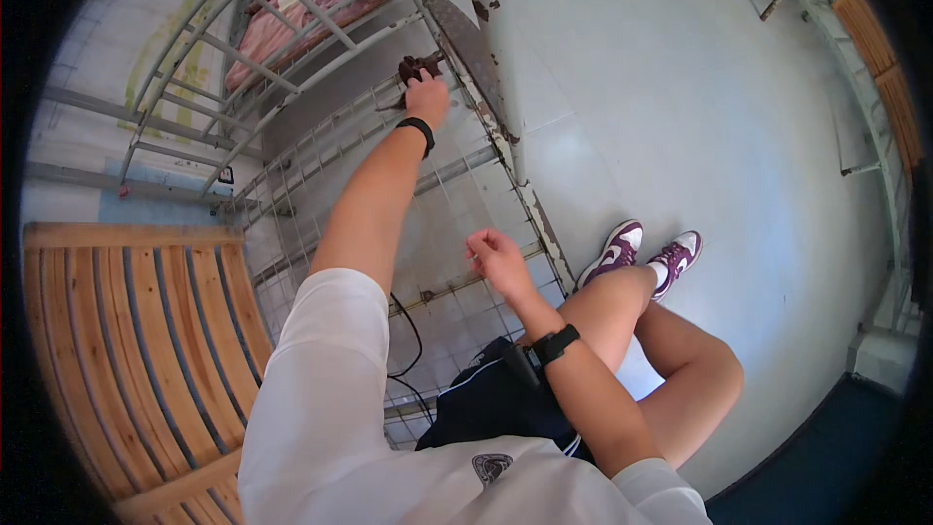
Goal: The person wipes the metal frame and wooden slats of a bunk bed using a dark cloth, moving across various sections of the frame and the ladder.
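The right hand (498,261) is held loosely curled above the wire mesh bed base (457,185); nothing is grasped, and the fingers are kept clear of the mesh beneath them. Below and left of these fingers, a black cable (413,340) is seen hanging across the mesh.

Farther out, the left hand (428,97) is extended at arm's length. Its fingers are closed on a dark crumpled cloth (418,66), which is pressed against the far end of the mesh, just beside the rusted frame rail (466,49). The cloth is judged light, soft and limp; it is best gathered in a full-hand bunch, since a loose corner is liable to snag on wire ends. The mesh is judged stiff yet springy, with rough, flaking edges.

Right of both sets of fingers, open pale floor (680,87) is available for movement. Left of the fingers, room is restricted by the wooden slats (136,331) and, beyond the fingertips, by the grey metal bed frame (292,0).
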{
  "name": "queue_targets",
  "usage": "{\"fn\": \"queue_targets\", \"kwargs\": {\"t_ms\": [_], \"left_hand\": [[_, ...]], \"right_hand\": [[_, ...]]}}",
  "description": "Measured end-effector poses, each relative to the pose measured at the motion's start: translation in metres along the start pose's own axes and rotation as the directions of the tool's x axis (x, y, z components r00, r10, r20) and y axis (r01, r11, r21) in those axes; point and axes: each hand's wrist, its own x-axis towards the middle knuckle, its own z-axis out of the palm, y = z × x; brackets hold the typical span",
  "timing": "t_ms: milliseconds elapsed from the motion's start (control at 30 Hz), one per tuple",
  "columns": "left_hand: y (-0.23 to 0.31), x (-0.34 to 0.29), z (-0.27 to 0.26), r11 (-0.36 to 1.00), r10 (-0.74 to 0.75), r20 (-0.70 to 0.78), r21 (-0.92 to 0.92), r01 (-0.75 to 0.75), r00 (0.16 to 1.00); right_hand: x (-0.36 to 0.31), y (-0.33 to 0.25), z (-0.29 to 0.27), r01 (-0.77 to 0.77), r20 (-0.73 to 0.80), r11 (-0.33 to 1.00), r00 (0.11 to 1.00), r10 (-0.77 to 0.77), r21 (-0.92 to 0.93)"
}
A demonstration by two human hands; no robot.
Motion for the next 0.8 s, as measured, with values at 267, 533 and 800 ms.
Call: {"fn": "queue_targets", "kwargs": {"t_ms": [267,533,800], "left_hand": [[0.058,-0.112,-0.007,0.899,0.251,0.119,0.339,-0.277,0.961],[0.083,-0.222,0.008,0.91,0.326,0.075,0.247,-0.334,0.943],[0.103,-0.343,-0.012,0.927,0.147,0.088,-0.358,-0.107,0.985]], "right_hand": [[-0.015,0.004,-0.017,0.012,-0.073,0.998,0.997,-0.016,-0.056],[-0.042,0.003,-0.033,0.061,-0.118,0.993,0.99,-0.073,-0.1],[-0.064,-0.001,-0.041,0.146,-0.204,0.989,0.969,-0.142,0.005]]}}
